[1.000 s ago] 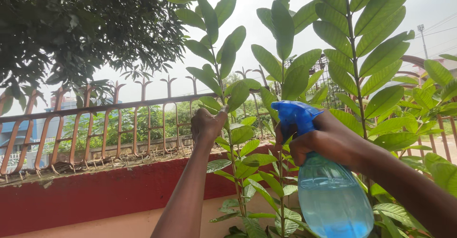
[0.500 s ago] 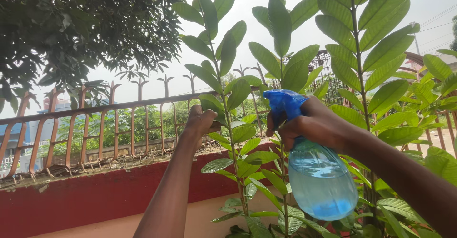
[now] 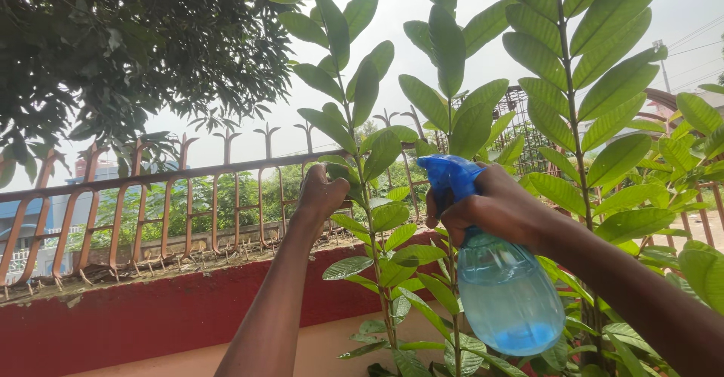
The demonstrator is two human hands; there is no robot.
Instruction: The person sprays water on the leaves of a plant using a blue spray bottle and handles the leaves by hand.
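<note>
My right hand (image 3: 494,207) was wrapped around the neck of one blue spray bottle (image 3: 505,286), nearest me, just right of the middle stem (image 3: 452,271). My left hand (image 3: 320,192) pinched a leaf on the left stem (image 3: 369,219). I judged that pulling too hard could tear it, and a wet grip might drop the bottle. Three tall stems rose before one red wall (image 3: 151,309) and one rusty railing (image 3: 151,211).

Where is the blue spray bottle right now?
In the head view, the spray bottle is low and right of centre, gripped by the right hand among the plant's leaves, just right of the left hand holding a stem.
</note>
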